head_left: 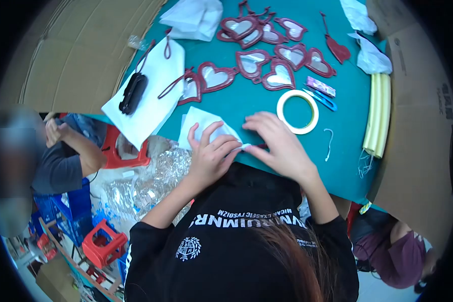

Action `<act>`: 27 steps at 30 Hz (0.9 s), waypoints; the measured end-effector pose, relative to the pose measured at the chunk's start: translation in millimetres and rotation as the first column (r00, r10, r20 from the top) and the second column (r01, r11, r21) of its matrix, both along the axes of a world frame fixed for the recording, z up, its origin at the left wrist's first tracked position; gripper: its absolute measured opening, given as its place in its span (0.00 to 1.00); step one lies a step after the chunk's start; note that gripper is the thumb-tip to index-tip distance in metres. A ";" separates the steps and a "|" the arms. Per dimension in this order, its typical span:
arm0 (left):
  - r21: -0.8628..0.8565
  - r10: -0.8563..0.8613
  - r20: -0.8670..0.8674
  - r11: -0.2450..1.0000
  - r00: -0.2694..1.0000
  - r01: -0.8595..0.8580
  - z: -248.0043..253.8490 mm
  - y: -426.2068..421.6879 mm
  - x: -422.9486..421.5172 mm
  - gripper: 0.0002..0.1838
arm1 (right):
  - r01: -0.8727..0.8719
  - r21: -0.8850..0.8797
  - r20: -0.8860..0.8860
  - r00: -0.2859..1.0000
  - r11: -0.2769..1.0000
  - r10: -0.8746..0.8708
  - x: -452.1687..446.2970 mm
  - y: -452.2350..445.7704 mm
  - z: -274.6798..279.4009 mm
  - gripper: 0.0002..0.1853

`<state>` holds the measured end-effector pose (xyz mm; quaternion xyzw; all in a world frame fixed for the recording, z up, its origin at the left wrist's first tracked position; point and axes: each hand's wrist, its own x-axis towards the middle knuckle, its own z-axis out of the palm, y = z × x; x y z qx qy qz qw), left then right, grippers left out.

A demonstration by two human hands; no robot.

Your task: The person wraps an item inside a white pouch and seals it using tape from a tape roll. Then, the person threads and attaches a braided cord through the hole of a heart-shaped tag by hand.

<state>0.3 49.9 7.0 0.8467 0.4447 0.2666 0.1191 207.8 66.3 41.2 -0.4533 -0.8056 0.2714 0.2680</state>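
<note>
At the near edge of the table, my left hand point(210, 155) pinches a piece of white wrapping paper point(206, 123), which lies partly under its fingers. Opposite it, my right hand point(283, 148) has thumb and fingers closed on the gathered end of the same paper. A bit of dark red shows by the right thumb; what it belongs to is hidden. Beyond the hands lie several dark red heart-shaped pieces point(252, 63) with shiny heart-shaped centres, some with cord loops. Nearest my right hand is a roll of cream tape point(311, 126).
A blue craft knife point(321, 99) and a pink-purple box point(321, 86) lie past the tape. White sheets point(158, 75) with a black object point(134, 93) are at the left. Yellow rolled material point(377, 116) and cardboard point(418, 121) border the right. Another person point(60, 161) sits at left.
</note>
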 end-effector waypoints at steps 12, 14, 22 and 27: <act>-0.051 0.022 0.016 0.998 1.000 -0.021 14.1 16.6 7.2 0.11 | 0.060 0.120 -0.021 0.998 0.991 -0.058 -13.8 -2.0 -15.3 0.08; -0.134 0.042 0.024 0.990 0.999 -0.039 18.0 18.6 9.2 0.11 | 0.032 0.120 -0.006 0.999 0.992 -0.032 -8.8 0.2 -17.7 0.08; -0.077 -0.071 -0.145 0.995 0.987 0.061 20.8 33.1 9.2 0.12 | -0.031 0.053 -0.042 0.999 0.998 0.034 -2.1 4.4 -18.6 0.07; -0.080 -0.126 -0.209 0.991 0.970 0.112 25.8 40.0 7.1 0.14 | 0.007 -0.036 -0.113 0.994 0.999 -0.011 -2.0 4.9 -21.1 0.06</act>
